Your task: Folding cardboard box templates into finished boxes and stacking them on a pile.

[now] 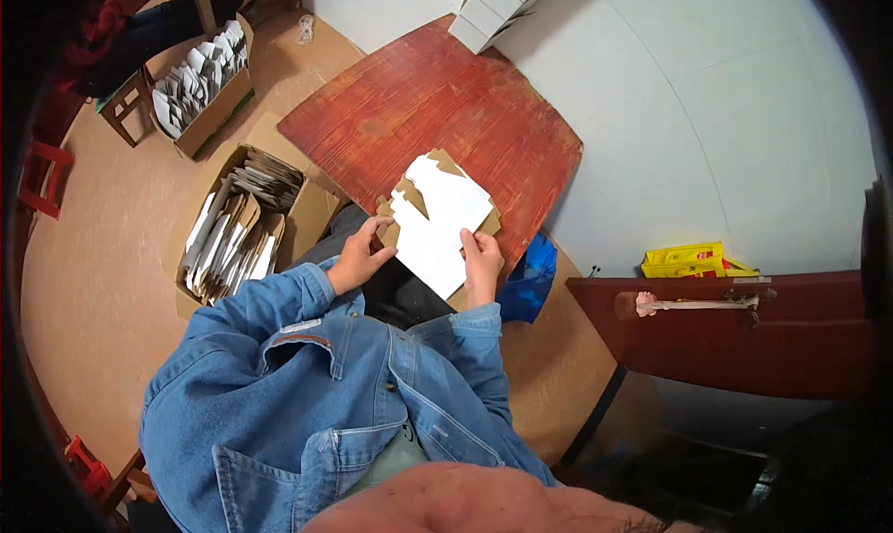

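Observation:
Flat die-cut pieces of white card (433,240) with brown cardboard (450,163) beneath them lie partly on the red wooden table (372,124) and reach over its near edge above my lap. My right hand (481,268) pinches the right edge of the white card between thumb and fingers. On the other side, my left hand (358,257) has its thumb and forefinger apart, close beside the left edge of the pieces. Whether its fingertips touch the card is hard to see.
An open cardboard box (299,221) packed with folded card pieces stands on the floor at my left. Farther back is a second filled box (219,114), near a seated person (153,35). White boxes (488,14) sit at the table's far corner. A blue bag (530,282) hangs at right.

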`<state>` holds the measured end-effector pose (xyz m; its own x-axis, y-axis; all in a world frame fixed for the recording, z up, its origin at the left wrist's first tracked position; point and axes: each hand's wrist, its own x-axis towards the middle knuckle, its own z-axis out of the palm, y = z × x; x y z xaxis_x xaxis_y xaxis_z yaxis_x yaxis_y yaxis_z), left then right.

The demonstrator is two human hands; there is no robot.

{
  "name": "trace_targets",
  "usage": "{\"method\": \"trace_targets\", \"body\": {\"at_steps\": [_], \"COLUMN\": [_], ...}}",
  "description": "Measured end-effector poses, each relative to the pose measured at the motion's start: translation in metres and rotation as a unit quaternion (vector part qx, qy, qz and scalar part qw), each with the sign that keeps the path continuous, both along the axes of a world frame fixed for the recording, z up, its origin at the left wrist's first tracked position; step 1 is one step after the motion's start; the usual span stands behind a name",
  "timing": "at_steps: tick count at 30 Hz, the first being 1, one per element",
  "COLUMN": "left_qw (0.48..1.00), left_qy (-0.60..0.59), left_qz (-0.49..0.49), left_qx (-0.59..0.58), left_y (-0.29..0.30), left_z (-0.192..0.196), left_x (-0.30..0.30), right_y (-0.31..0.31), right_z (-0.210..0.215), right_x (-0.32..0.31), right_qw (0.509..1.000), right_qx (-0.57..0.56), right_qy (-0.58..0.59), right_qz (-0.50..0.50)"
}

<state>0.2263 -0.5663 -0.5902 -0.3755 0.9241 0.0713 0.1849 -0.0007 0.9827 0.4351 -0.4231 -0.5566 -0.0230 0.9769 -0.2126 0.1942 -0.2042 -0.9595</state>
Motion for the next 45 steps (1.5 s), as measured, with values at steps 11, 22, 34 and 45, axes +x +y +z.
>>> {"method": "trace_targets", "body": {"at_steps": [11, 22, 34, 45], "left_qw": [0.999, 0.965, 0.968, 0.964], "left_qy": [-0.038, -0.253, -0.22, -0.23], "left_qz": [-0.027, -0.076, -0.105, -0.118], "left_qx": [0.007, -0.01, -0.065, -0.064], "left_y": [-0.002, 0.001, 0.004, 0.003], "left_z": [0.008, -0.005, -0.009, -0.007], "left_x": [0.001, -0.002, -0.011, -0.014], "right_y": [-0.018, -0.016, -0.015, -0.015], "right_z": [-0.006, -0.024, -0.026, -0.025], "right_x": [0.006, 0.015, 0.016, 0.015], "right_qw": [0.989, 0.989, 0.988, 0.99], "right_qx": [-0.023, -0.021, -0.021, -0.023], "right_qy": [0.117, 0.11, 0.107, 0.097], "right_qz": [0.085, 0.097, 0.106, 0.1]}}
